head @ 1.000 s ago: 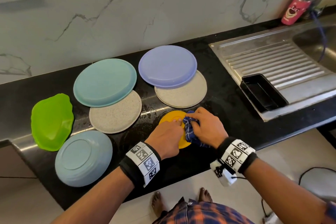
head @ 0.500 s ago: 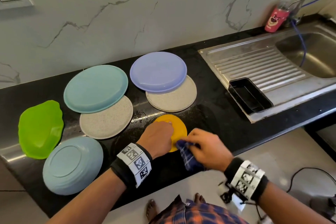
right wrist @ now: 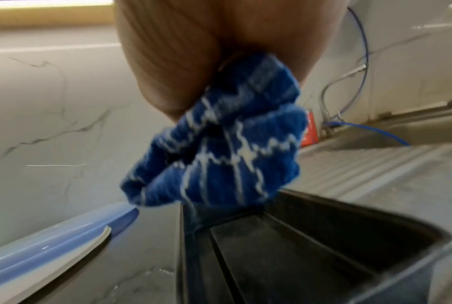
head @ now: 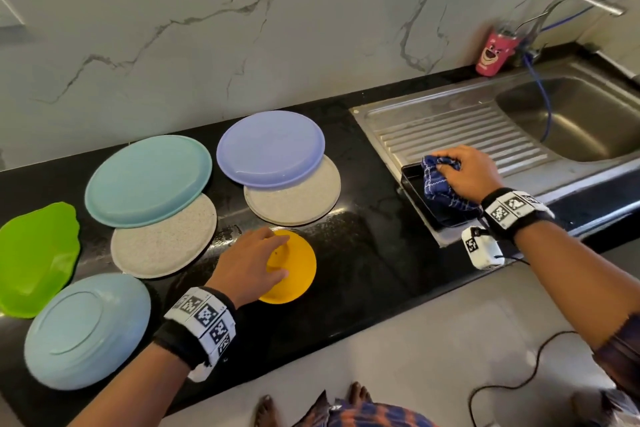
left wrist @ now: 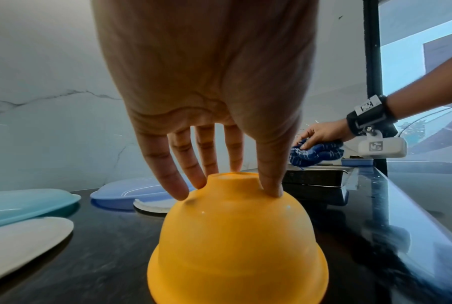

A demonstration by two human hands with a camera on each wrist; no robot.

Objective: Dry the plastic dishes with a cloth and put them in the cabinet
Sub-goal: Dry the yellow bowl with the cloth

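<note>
Left hand [head: 250, 262] fingertips grip the upturned yellow bowl [head: 292, 269]; right hand [head: 465, 172] clutches the blue cloth [head: 438, 184] over the black tray [head: 420, 210] right of the bowl. The wet bowl could slip when lifted.

- Head view: bright, even light; glare streaks on wet black countertop [head: 363, 253].
- Left wrist view: sharp, strong wide-angle bending at edges.
- Right wrist view: motion-blurred; cloth [right wrist: 219, 148] soft.
</note>
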